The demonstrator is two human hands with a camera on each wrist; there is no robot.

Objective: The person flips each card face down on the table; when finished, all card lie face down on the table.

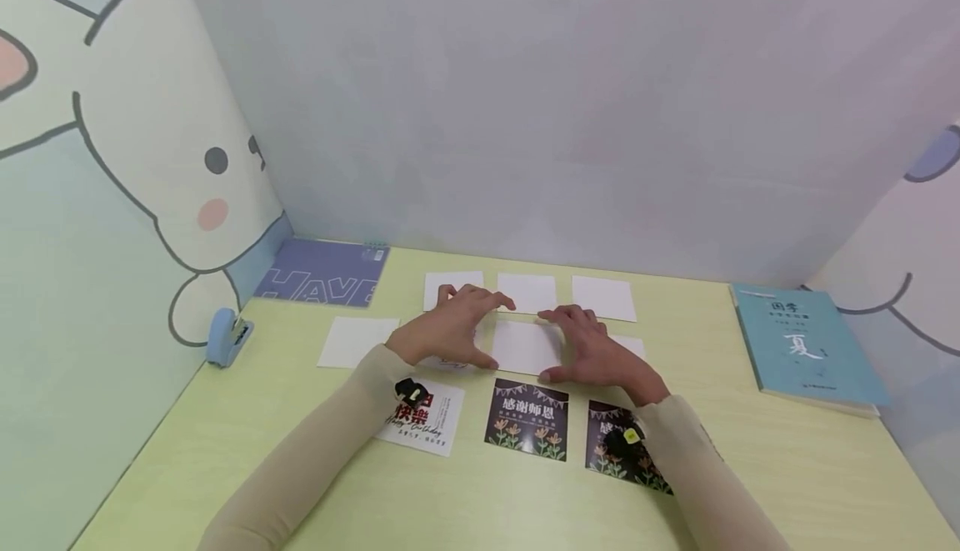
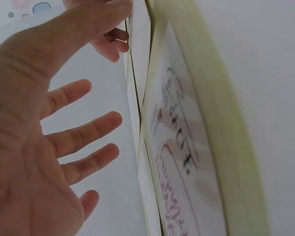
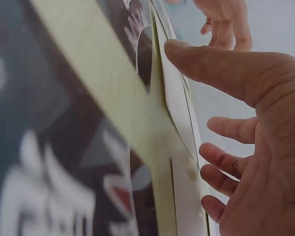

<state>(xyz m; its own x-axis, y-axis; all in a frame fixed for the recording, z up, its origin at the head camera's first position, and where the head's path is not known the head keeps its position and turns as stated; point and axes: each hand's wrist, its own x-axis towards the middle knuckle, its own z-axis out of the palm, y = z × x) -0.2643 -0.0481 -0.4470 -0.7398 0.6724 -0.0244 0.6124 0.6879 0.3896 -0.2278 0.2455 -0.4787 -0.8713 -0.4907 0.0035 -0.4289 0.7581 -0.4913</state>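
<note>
At the far left, a blue tape dispenser stands by the surface's left edge, with a purple notebook lying behind it against the wall; a broad strip of yellow-green surface runs from there to the forearm. Next comes a blank white card, just left of the left hand, whose thumb and fingers are spread apart. Under that wrist a birthday card is partly covered.

The central white card lies flat between the two hands, its left edge beside the left thumb and its right edge beside the right thumb (whether either fingertip presses on it, I cannot tell). Narrow bands of surface separate it from the blank card behind and the dark flowered card in front. The right hand mirrors the left, thumb and fingers apart; its wrist hangs over a second dark card. Beyond it, a wide stretch of surface reaches to a blue book near the right edge.
</note>
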